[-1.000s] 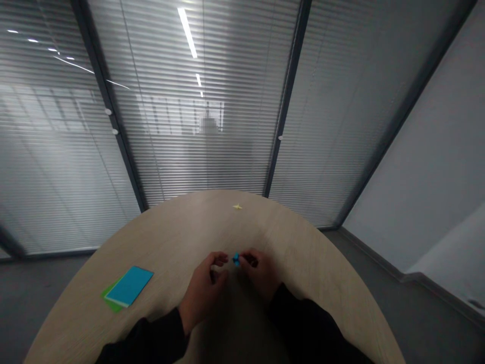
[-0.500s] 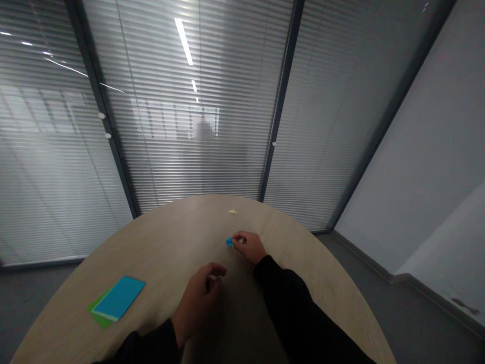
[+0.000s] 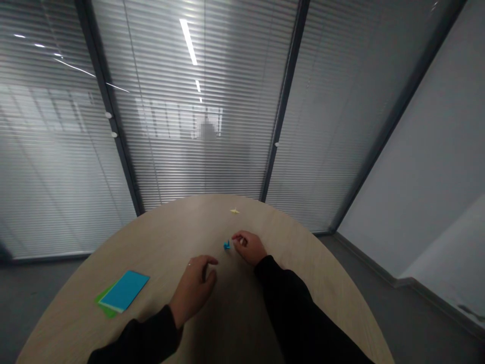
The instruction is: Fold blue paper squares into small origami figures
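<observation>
A small blue folded piece (image 3: pixel 226 245), which looks like paper, stands on the table just left of my right hand (image 3: pixel 250 247). The fingertips of that hand are off the piece, with thumb and index finger slightly apart and nothing between them. Nearer to me, my left hand (image 3: pixel 194 287) hovers over the table with thumb and index finger curved apart, holding nothing. Farther back lies a small pale yellow pointed piece (image 3: pixel 234 211), also like folded paper.
On the left of the round wooden table (image 3: pixel 182 227), blue sheets (image 3: pixel 127 290) lie partly over green ones (image 3: pixel 108 309). Beyond the far edge is a glass partition with blinds (image 3: pixel 204 167). A white wall (image 3: pixel 428 177) stands at the right.
My right hand has let go of the blue folded piece, which now stands on the table. My left hand has drawn slightly left and its fingers have spread. The view has shifted slightly.
</observation>
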The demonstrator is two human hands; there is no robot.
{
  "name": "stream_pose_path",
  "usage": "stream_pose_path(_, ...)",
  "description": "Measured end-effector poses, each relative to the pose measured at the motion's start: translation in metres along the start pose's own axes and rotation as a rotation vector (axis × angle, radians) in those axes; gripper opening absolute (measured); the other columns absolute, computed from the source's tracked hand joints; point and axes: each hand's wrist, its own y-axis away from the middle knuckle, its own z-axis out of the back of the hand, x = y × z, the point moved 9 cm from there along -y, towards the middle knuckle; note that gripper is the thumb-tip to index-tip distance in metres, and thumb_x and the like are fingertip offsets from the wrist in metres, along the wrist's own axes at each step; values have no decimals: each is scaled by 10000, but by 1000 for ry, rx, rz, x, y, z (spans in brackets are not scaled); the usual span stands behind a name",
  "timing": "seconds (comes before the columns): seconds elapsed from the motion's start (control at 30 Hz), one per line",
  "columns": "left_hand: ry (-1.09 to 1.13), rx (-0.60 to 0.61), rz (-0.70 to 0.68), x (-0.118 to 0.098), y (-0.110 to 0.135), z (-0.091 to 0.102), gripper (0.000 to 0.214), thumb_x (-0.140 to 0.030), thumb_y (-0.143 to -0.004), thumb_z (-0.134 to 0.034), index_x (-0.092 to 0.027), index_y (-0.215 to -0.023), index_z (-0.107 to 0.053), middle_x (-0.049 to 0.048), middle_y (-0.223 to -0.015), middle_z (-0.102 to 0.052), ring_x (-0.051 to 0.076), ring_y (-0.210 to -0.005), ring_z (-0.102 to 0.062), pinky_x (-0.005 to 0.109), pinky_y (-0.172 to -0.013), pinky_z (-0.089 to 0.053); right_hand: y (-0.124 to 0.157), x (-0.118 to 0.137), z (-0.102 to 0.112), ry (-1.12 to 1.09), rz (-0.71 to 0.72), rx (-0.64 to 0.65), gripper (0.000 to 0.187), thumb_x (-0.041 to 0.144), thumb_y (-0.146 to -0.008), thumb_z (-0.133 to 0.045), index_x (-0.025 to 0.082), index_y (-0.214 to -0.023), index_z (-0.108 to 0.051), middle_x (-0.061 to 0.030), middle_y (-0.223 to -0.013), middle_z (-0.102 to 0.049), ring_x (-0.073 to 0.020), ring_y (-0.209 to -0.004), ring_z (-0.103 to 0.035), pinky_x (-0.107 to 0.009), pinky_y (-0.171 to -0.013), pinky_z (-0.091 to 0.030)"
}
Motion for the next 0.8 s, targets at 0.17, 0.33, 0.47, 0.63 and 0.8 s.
stream_pose_path(0.17,-22,8,-33,-3,2,-3,235,-168,-827,-505,-194,-1016,-642,72,-923,-651,257,-895,-591,395,-785,-461,8,20,-4,68,122,42,146,303,-823,-666,193,-913,-699,-16,-832,-687,-136,-661,-578,-240,-658,-446)
stream_pose_path(0.33,-21,32,-47,-6,2,-3,220,-160,-829,-499,-188,-994,-642,82,-936,-656,268,-930,-590,428,-835,-461,9,25,-10,172,193,79,83,227,-843,-638,206,-864,-715,-42,-861,-700,-186,-833,-607,-279,-775,-446)
stream_pose_path(0.47,-9,45,-53,-12,2,-3,211,-152,-828,-494,-201,-970,-642,76,-951,-664,268,-959,-591,437,-873,-457,6,19,-11,235,179,73,113,198,-868,-600,206,-847,-711,-57,-868,-701,-206,-860,-599,-294,-785,-443)
stream_pose_path(0.63,-12,66,-43,-15,2,-4,203,-143,-833,-489,-199,-937,-653,80,-941,-677,267,-955,-593,426,-865,-455,-2,5,-6,266,115,18,130,197,-896,-569,204,-877,-698,-56,-888,-702,-203,-889,-598,-291,-814,-431)
stream_pose_path(0.8,-30,116,-47,-22,1,-6,228,-109,-804,-499,-199,-918,-674,79,-941,-692,265,-958,-590,410,-858,-450,-16,-16,2,296,47,-38,142,200,-908,-550,197,-891,-691,-56,-887,-696,-200,-886,-589,-285,-819,-411)
